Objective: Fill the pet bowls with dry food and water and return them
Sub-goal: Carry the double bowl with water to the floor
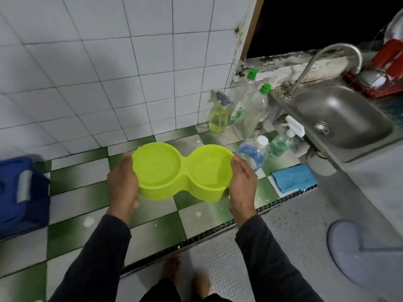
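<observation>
The left hand (123, 180) and right hand (242, 185) grip the empty double bowl (183, 171) by its ends; tilting could spill it once filled

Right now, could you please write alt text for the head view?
Two hands, left and right, hold an empty green double bowl by its ends above a checkered floor. Bottles stand beside a steel sink to the right.
</observation>
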Tool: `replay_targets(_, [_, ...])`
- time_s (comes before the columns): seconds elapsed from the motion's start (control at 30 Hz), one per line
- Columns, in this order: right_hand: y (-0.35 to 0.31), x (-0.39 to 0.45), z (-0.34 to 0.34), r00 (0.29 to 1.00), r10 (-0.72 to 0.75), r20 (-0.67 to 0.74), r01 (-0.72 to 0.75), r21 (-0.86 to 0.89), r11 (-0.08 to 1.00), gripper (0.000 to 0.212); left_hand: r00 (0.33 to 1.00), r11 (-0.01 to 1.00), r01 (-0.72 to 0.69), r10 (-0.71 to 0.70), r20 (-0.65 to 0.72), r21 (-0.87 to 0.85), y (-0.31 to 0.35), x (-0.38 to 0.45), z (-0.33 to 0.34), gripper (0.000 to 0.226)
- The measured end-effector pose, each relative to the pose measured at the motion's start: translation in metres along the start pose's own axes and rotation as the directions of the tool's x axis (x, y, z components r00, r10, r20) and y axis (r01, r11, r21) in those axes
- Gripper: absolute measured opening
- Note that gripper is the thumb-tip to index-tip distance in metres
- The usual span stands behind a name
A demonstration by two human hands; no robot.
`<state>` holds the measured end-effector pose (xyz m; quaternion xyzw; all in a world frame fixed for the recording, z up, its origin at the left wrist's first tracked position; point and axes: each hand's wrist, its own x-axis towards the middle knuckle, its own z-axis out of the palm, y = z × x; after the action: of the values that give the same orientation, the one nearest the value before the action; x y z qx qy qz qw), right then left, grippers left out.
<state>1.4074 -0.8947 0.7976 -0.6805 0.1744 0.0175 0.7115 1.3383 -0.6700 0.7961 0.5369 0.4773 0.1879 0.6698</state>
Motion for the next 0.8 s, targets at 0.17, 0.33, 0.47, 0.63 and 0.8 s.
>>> replay_targets(0.17, [-0.033,0.001,0.010,0.994,-0.027,0.103,0.029,-0.016,0.999,0.018,0.996,0.998,-0.042,0.039,-0.083,-0.042,0.019,-0.011,-0.009,0.041])
replay_targets(0.33, [-0.064,-0.001,0.023,0.986,-0.045,0.163,0.049,-0.021,0.999,0.017,0.993,0.989,-0.046,0.030,-0.113,-0.142,0.040,-0.024,-0.022,0.040])
replay_targets(0.47, [-0.084,-0.007,0.032,0.977,-0.071,0.202,0.074,-0.010,0.997,0.022,0.993,0.982,-0.052,0.032,-0.114,-0.181,0.060,-0.038,-0.035,0.034])
replay_targets(0.63, [-0.109,-0.016,0.046,0.959,-0.077,0.272,0.074,0.021,0.997,0.015,0.986,0.953,-0.127,0.090,-0.141,-0.276,0.080,-0.063,-0.053,0.030])
replay_targets(0.8, [-0.128,-0.038,0.065,0.933,-0.067,0.354,0.054,0.047,0.997,0.008,0.967,0.921,-0.208,0.143,-0.209,-0.330,0.097,-0.078,-0.080,0.032])
